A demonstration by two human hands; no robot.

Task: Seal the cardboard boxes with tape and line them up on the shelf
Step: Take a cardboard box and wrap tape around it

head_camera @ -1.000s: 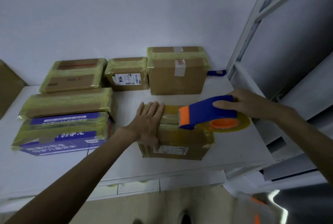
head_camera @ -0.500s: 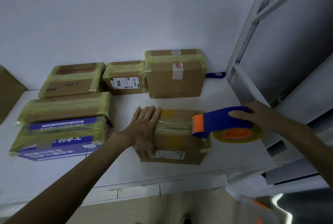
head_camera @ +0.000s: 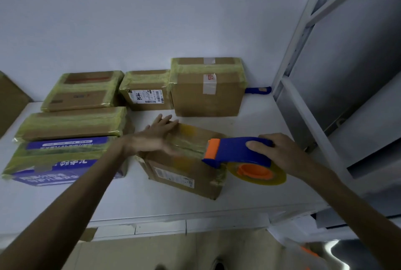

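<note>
A brown cardboard box with yellowish tape across its top lies turned at an angle near the front of the white shelf. My left hand lies flat on the box's top left part, fingers straight and blurred. My right hand grips a blue and orange tape dispenser with a roll of clear tape, held at the box's right end.
Taped boxes stand along the wall: a tall one, a small labelled one and a flat one. Another flat box and a blue printed box lie at left. A grey metal rack rises at right.
The box has turned anticlockwise under my left hand, whose fingers now reach its far corner. My right hand and the dispenser moved right, to the box's right end.
</note>
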